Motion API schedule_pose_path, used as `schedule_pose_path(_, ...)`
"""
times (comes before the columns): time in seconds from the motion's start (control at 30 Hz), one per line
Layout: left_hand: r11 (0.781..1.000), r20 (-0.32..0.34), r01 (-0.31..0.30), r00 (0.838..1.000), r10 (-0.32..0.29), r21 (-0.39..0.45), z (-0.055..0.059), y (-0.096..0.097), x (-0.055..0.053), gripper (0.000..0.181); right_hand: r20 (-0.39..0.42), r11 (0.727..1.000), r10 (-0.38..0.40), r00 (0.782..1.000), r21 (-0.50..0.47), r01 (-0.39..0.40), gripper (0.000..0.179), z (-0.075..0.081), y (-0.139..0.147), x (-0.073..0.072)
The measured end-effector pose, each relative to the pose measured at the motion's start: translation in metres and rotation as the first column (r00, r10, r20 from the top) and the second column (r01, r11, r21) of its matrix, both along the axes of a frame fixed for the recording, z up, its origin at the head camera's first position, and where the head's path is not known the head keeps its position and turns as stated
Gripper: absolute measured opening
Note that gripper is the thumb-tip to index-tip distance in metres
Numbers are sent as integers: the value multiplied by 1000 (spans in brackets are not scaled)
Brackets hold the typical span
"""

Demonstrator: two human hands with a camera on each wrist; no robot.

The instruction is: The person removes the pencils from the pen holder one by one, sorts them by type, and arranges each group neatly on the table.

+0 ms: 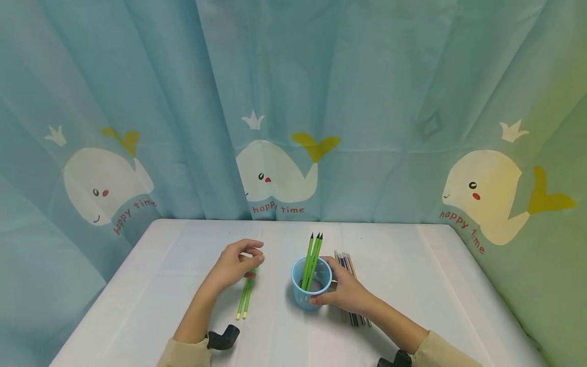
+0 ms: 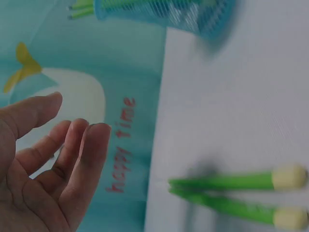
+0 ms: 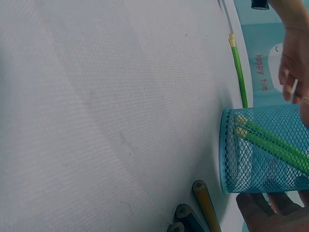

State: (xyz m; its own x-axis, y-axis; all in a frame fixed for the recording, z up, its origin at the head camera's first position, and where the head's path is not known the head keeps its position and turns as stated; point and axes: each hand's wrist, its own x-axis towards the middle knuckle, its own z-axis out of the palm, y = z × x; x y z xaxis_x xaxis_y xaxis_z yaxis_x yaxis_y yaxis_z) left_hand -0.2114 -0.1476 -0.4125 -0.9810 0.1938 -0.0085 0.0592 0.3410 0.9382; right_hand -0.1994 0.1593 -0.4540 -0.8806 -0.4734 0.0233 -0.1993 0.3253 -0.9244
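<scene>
A light blue mesh pencil cup [image 1: 301,300] stands in the middle of the white table. My right hand [image 1: 349,293] grips it from the right, thumb at the near side and fingers round the back. Several green pencils [image 1: 312,265] lean inside with their dark points up; the right wrist view shows their pale ends low behind the mesh [image 3: 265,179]. Left of the cup, two green pencils [image 1: 246,298] lie side by side, pale ends toward me. Just above their far ends hovers my left hand [image 1: 236,264], its fingers loosely bent, and the left wrist view shows nothing between them.
Right of the cup, partly behind my right hand and forearm, lies a row of several dark and wood-toned pencils [image 1: 354,318]. A blue curtain [image 1: 385,127] with whale prints hangs along the table's far edge. Black wrist mounts [image 1: 223,337] sit on both forearms.
</scene>
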Motion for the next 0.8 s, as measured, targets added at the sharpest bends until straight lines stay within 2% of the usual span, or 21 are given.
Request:
schedule_pose_path(0.13, 999, -23, 41, 999, -41, 21, 8, 14, 2, 40, -2, 1000, -1, 1000, 2, 1, 86, 0, 1, 0)
schedule_pose_path(0.23, 998, -34, 67, 997, -66, 22, 10, 24, 0, 41, -9, 1000, 1, 1000, 2, -1, 85, 0, 1, 0)
schedule_pose_path(0.47, 997, -47, 79, 996, -78, 13, 7, 46, -7, 39, -13, 1000, 6, 1000, 10, -6, 85, 2, -2, 0)
schedule_pose_path(0.8, 989, -90, 145, 985, -147, -33, 1, 70, -15, 36, -21, 1000, 8, 1000, 16, -8, 85, 2, 0, 1)
